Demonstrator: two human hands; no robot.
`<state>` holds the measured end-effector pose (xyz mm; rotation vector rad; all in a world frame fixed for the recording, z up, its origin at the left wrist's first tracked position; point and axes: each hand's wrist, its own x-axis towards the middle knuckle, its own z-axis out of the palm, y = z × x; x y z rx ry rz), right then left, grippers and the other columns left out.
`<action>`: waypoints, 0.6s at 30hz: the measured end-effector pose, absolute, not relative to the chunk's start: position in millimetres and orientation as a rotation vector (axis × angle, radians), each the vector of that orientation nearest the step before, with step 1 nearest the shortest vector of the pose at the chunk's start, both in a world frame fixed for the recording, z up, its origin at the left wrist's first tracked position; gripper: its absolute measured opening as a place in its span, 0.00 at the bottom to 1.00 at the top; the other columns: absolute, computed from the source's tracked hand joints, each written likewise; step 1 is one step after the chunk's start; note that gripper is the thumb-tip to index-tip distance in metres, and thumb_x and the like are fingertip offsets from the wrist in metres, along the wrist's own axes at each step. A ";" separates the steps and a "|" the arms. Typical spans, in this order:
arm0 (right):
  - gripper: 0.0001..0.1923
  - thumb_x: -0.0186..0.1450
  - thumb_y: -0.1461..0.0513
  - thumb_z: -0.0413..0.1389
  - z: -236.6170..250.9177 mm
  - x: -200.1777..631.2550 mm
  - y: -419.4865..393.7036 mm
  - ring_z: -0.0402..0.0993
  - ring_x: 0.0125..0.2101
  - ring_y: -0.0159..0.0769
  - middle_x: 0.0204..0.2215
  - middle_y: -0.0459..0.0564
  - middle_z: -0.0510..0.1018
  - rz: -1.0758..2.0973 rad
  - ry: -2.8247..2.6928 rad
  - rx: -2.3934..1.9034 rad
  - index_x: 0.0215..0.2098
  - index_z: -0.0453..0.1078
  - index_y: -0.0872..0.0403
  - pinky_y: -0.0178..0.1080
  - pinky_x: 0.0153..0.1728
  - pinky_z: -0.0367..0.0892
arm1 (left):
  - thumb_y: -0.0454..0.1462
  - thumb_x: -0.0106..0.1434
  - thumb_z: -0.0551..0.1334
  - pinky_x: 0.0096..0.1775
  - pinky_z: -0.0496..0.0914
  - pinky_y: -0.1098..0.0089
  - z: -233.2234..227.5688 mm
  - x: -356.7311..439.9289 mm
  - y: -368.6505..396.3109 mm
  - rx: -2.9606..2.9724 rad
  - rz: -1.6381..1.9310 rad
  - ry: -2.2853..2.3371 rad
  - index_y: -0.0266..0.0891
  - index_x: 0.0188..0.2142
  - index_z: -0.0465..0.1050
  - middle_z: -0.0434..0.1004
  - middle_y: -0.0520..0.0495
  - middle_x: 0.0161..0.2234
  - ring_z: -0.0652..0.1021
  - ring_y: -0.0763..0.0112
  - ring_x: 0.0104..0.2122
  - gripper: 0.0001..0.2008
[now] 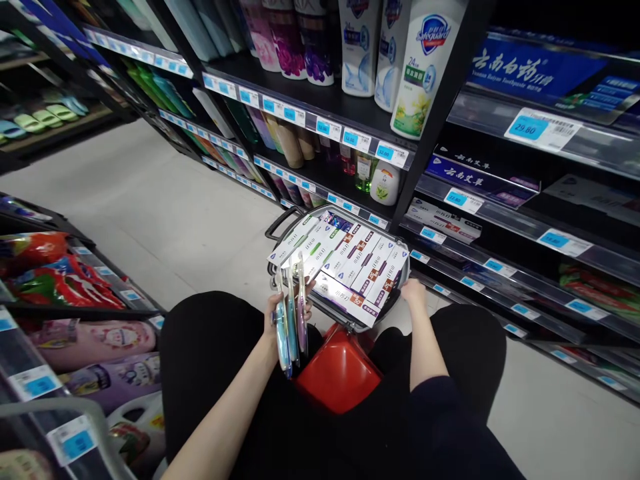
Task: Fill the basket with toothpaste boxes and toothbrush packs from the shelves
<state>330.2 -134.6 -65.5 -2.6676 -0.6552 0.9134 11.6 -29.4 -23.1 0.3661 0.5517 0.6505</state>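
Note:
My left hand is closed around several packaged toothbrushes, held upright at the near left side of a grey shopping basket. White toothpaste boxes with purple, brown and green print lie in rows in the basket, filling its top. One box lies across the others at the near side. My right hand is closed at the basket's right edge and seems to grip its rim; the fingers are mostly hidden. Beneath the basket, between my knees, is a red glossy surface.
Ahead, a shelf carries body wash bottles above smaller bottles. To the right, tiered shelves hold toothpaste boxes behind price tags. A low shelf of detergent bottles stands close on my left. Pale floor runs between the shelves.

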 end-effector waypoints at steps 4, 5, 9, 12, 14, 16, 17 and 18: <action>0.15 0.63 0.61 0.46 -34.9 344.0 -132.9 0.74 0.42 0.45 0.39 0.57 0.79 0.588 -0.576 -2.581 0.43 0.72 0.53 0.41 0.41 0.66 | 0.42 0.53 0.59 0.24 0.70 0.70 -24.5 12.3 -29.6 0.346 0.626 0.590 0.35 0.57 0.63 0.78 0.39 0.43 0.75 0.69 0.26 0.31; 0.14 0.63 0.61 0.47 -29.3 340.2 -130.4 0.75 0.40 0.43 0.35 0.55 0.79 0.533 -0.569 -2.498 0.41 0.72 0.53 0.40 0.40 0.66 | 0.42 0.53 0.60 0.25 0.70 0.70 -24.3 12.8 -29.9 0.346 0.625 0.600 0.34 0.56 0.64 0.78 0.39 0.42 0.75 0.68 0.26 0.31; 0.10 0.59 0.58 0.50 -18.7 287.1 -114.6 0.73 0.24 0.35 0.24 0.47 0.76 0.811 -0.646 -1.986 0.34 0.71 0.53 0.36 0.28 0.66 | 0.41 0.54 0.60 0.25 0.72 0.69 -26.0 14.3 -31.1 0.363 0.630 0.634 0.33 0.53 0.68 0.80 0.40 0.38 0.77 0.66 0.26 0.27; 0.12 0.59 0.54 0.52 -18.2 226.8 -106.2 0.72 0.19 0.33 0.22 0.43 0.72 1.199 -0.818 -1.644 0.33 0.68 0.53 0.34 0.23 0.65 | 0.41 0.55 0.59 0.25 0.72 0.69 -30.9 13.6 -31.3 0.367 0.580 0.677 0.32 0.51 0.70 0.81 0.42 0.32 0.78 0.65 0.25 0.25; 0.13 0.57 0.53 0.54 -19.3 191.9 -105.4 0.73 0.22 0.33 0.23 0.43 0.72 1.298 -0.927 -1.593 0.35 0.67 0.53 0.35 0.25 0.67 | 0.41 0.56 0.58 0.25 0.72 0.69 -34.1 12.8 -31.7 0.351 0.546 0.711 0.30 0.49 0.71 0.80 0.42 0.27 0.78 0.65 0.24 0.24; 0.13 0.56 0.54 0.56 -22.5 166.7 -107.2 0.74 0.26 0.35 0.26 0.44 0.74 1.314 -0.996 -1.617 0.37 0.67 0.52 0.37 0.29 0.69 | 0.41 0.56 0.58 0.28 0.73 0.67 -35.7 12.5 -32.8 0.322 0.542 0.729 0.28 0.49 0.71 0.80 0.41 0.27 0.79 0.63 0.25 0.24; 0.13 0.56 0.55 0.57 -25.1 157.7 -108.4 0.75 0.28 0.36 0.27 0.45 0.75 1.321 -1.011 -1.625 0.37 0.66 0.52 0.38 0.31 0.69 | 0.41 0.56 0.58 0.31 0.73 0.65 -35.8 12.6 -33.7 0.304 0.536 0.730 0.27 0.50 0.71 0.81 0.40 0.28 0.79 0.61 0.27 0.25; 0.12 0.57 0.56 0.56 -28.3 150.6 -109.5 0.75 0.31 0.37 0.29 0.46 0.76 1.337 -1.010 -1.626 0.38 0.66 0.52 0.40 0.33 0.70 | 0.41 0.56 0.58 0.33 0.74 0.63 -35.5 12.9 -34.8 0.288 0.528 0.727 0.27 0.50 0.70 0.81 0.39 0.29 0.80 0.59 0.29 0.25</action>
